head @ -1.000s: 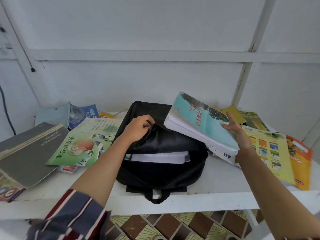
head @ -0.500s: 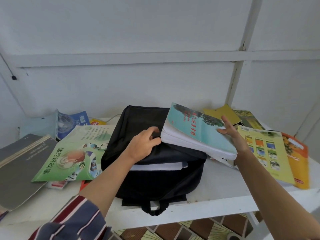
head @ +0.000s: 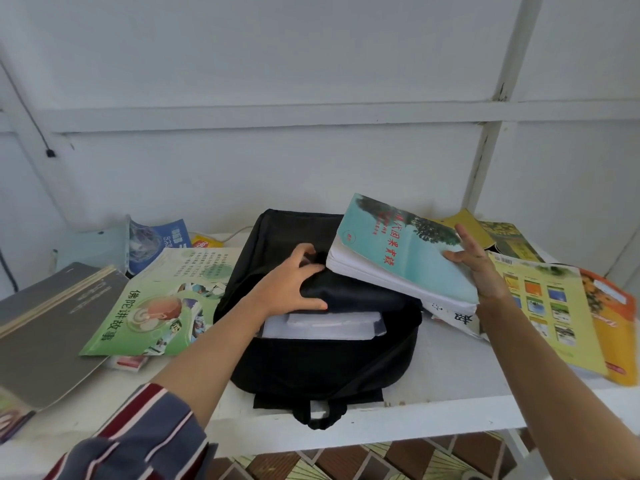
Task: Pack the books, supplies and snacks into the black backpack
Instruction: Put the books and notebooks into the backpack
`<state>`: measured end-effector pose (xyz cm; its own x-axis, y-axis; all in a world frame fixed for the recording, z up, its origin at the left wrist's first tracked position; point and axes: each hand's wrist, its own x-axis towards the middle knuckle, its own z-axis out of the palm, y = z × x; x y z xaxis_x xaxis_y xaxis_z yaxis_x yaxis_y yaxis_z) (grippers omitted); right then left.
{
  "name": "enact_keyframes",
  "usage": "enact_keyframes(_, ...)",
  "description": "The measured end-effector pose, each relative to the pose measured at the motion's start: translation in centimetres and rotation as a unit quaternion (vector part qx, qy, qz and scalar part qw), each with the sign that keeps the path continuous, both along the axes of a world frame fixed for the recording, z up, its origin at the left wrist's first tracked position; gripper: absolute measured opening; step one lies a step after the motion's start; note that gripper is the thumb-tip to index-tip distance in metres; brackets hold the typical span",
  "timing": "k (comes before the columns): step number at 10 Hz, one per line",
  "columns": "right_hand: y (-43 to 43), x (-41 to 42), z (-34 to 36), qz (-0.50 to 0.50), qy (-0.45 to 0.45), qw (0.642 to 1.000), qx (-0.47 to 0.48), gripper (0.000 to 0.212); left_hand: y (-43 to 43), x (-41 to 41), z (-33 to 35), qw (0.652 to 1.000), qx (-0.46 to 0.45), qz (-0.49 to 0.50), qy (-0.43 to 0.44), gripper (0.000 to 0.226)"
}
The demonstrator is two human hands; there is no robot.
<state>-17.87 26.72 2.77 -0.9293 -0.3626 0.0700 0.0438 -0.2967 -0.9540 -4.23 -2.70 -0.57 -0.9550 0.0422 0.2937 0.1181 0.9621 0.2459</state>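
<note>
- White-painted shelf [head: 450, 382], flat and matte, set against a panelled wall [head: 311, 64].
- One backpack [head: 311, 362], soft black fabric, lies flat at shelf centre with its mouth unzipped.
- One white paper block [head: 322, 329], rectangular, sits inside the mouth.
- One left hand [head: 291, 287] grasps the backpack's upper flap, fingers curled into the fabric.
- One right hand [head: 481, 271] grasps one thick teal book [head: 405, 261], glossy and tilted, above the backpack's right side.
- One green booklet [head: 156, 299] lies left of the backpack and one yellow booklet [head: 543, 306] right, both thin and glossy.

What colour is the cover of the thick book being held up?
Teal with red lettering on the thick book, head view.
</note>
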Motion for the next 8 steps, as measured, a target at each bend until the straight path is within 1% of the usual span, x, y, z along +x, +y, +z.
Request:
enact_keyframes(1,-0.2,0.1,-0.1,-0.004,-0.037,0.998,-0.05,0.059,0.7,-0.3,0.8,0.986,-0.088,0.034,0.137,0.065)
enact_keyframes(2,-0.1,0.4,-0.1,-0.008,-0.027,0.999,-0.047,0.055,1.6,-0.4,0.8,0.963,-0.184,-0.011,0.196,0.038)
enact_keyframes(3,0.4,0.6,-0.4,-0.013,-0.001,1.0,-0.004,0.055,1.8,0.0,-0.8,0.966,-0.188,-0.038,0.173,0.036)
enact_keyframes(4,0.8,0.9,-0.7,-0.009,0.0,1.0,-0.009,0.055,0.8,0.6,-1.7,0.974,-0.174,-0.055,0.133,0.029)
enact_keyframes(5,1.1,1.1,-0.8,-0.003,0.008,1.0,-0.007,0.054,-0.3,0.7,-1.8,0.97,-0.227,-0.075,0.047,0.037)
enact_keyframes(6,1.2,1.3,-0.9,-0.001,0.007,1.0,-0.019,0.052,-0.9,0.5,-2.1,0.976,-0.212,-0.056,-0.018,0.04)
enact_keyframes(7,1.4,1.5,-0.7,-0.012,0.005,0.999,-0.031,0.05,-1.2,-0.1,-2.2,0.98,-0.193,-0.049,-0.03,0.044)
enact_keyframes(8,1.7,2.1,-0.6,-0.015,0.004,1.0,-0.024,0.048,-1.3,-0.5,-1.7,0.982,-0.183,-0.052,-0.013,0.042)
